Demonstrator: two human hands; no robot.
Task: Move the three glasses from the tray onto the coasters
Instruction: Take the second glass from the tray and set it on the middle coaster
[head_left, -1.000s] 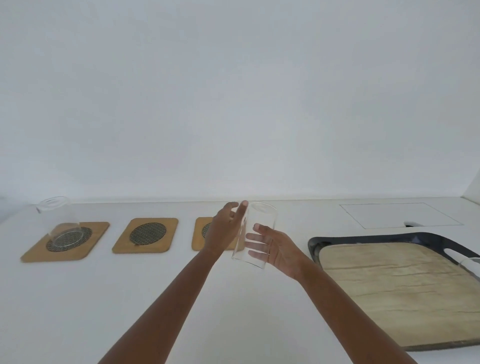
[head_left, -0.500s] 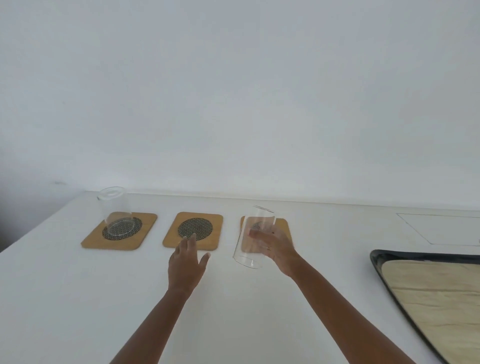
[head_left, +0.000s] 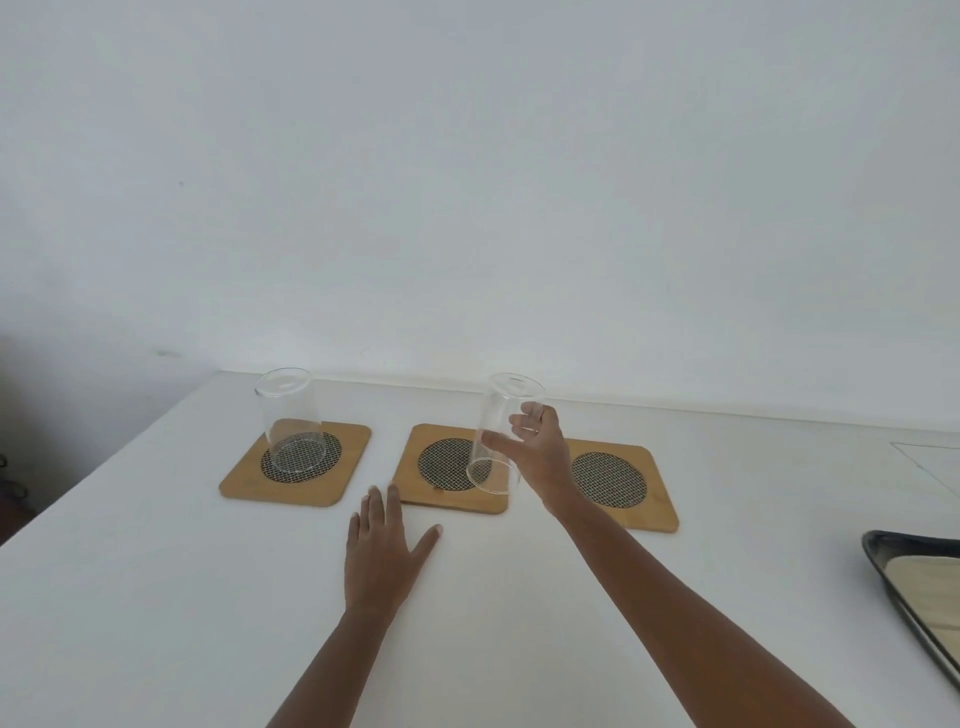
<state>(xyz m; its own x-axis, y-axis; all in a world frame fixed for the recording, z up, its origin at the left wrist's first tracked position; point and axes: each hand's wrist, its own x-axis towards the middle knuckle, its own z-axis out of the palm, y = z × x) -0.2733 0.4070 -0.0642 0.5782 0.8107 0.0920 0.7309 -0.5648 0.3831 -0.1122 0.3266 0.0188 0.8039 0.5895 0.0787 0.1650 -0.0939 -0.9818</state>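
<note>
Three wooden coasters with dark mesh centres lie in a row on the white counter. A clear glass (head_left: 290, 420) stands on the left coaster (head_left: 343, 480). My right hand (head_left: 535, 457) grips a second clear glass (head_left: 501, 434), tilted, just above the right part of the middle coaster (head_left: 415, 467). The right coaster (head_left: 654, 488) carries nothing. My left hand (head_left: 382, 553) rests flat on the counter with fingers spread, just in front of the middle coaster. Only a corner of the dark-rimmed tray (head_left: 883, 548) shows at the right edge; no third glass is in view.
The white counter (head_left: 156, 597) meets a white wall at the back and drops off at its left edge. A faint rectangular panel outline (head_left: 930, 457) sits in the counter at the far right.
My right hand has carried the glass leftwards from over the right coaster to above the middle one. My left hand has settled flat on the counter. The view has swung left and closer.
</note>
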